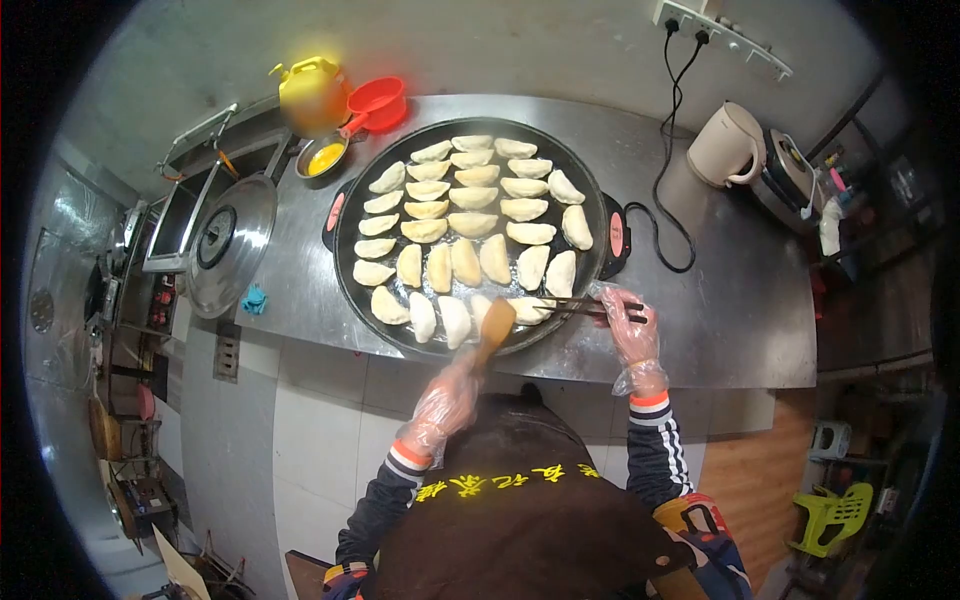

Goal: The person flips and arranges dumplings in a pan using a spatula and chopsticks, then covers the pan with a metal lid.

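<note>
Far left on the steel worktop (740, 320) we note a glass lid (232, 262) leaning tilted, a blue cloth (254, 300) just beside it. Next, a small metal bowl (306, 160) with something yellow inside, then a yellow jug (312, 95) and a red dipper (378, 104).

Middle: wide black pan (588, 270), pale half-moon dumplings (473, 224) set over its floor in rows, some faintly golden. The left hand (442, 405), in a clear plastic glove, is at the near rim, fingers closed round the handle of a wooden spatula (497, 320); its blade covers part of the front row.

We judge the dumplings light and soft, the wrappers easily torn, perhaps slick or stuck underneath. Best hold, we think: blade flat under the belly, a gentle steadying touch on the side, no hard pinch at the thin edge.

Right of the blade, chopsticks (585, 302) reach low over the pan to a front-row dumpling; whether their tips squeeze it or only rest there, we cannot tell. The right hand (628, 320), gloved too, pinches their back ends beyond the rim. Farther right: a black cord (657, 205), a pale kettle (722, 145).
</note>
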The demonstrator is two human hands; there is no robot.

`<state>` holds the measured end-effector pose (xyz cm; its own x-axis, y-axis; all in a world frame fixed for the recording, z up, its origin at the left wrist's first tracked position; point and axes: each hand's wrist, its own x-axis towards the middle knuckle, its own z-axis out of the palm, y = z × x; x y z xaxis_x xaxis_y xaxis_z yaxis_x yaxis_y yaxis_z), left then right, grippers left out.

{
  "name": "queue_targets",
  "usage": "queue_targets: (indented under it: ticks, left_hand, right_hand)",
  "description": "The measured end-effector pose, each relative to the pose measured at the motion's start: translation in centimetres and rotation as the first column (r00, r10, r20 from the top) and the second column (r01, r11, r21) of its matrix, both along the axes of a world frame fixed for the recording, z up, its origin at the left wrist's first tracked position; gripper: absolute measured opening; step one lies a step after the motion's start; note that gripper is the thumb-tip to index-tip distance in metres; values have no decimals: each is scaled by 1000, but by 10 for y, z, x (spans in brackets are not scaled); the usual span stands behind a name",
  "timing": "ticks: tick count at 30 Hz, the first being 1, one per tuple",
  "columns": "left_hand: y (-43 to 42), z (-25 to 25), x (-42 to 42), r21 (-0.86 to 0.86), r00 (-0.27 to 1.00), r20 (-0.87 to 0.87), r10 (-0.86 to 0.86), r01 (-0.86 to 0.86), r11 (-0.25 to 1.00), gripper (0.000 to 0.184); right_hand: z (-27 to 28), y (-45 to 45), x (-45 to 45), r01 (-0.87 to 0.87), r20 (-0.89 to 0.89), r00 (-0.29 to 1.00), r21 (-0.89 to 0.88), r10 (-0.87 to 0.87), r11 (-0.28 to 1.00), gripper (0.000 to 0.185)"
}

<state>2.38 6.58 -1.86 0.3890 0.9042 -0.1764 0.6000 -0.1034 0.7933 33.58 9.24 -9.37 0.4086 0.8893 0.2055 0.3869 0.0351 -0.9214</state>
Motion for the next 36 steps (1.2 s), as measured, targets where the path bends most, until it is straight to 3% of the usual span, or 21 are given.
queue_targets:
  ticks: [2,5,6,10,11,14,17,21,26,29,33,36]
  left_hand:
    - [2,8,1,-155,994,74,76,-64,986,43]
    - [4,6,-2,94,997,72,-34,27,995,43]
    - [5,12,0,76,998,57,-30,26,997,43]
    - [14,28,12,2,999,47,-15,15,1000,43]
    - [17,20,12,-15,998,56,-6,7,1000,44]
    - [19,-36,-1,150,993,-78,-84,95,984,44]
    - [17,-23,1,332,998,-41,-42,53,942,46]
    - [24,1,2,-96,999,39,11,-8,995,48]
    - [16,20,11,-292,947,245,208,-132,947,48]
    - [11,28,7,-361,891,327,315,-191,913,48]
    - [5,30,-9,-405,866,313,390,-250,880,49]
    - [0,25,-15,-404,841,340,421,-273,873,49]
  right_hand:
    - [34,0,-10,2,-231,973,-80,-21,997,28]
    - [63,-1,-10,1,-422,906,-68,-30,998,29]
    - [65,-2,-10,5,-462,887,-41,-23,999,30]
    - [64,-4,-12,-14,-304,952,-121,-24,993,27]
    - [39,-8,-10,59,-103,993,-28,-62,998,26]
    - [44,-11,-8,-7,-284,958,-127,-29,992,28]
    - [52,-10,-7,-38,-218,976,-140,7,989,31]
    - [75,-3,-17,75,-479,877,50,-42,996,30]
    - [33,27,-21,116,-268,959,68,-93,991,25]
    - [20,40,-29,158,-253,957,45,-142,986,25]
    - [21,35,-29,91,-481,874,24,-68,996,24]
    - [14,33,-24,62,-427,902,1,-56,998,24]
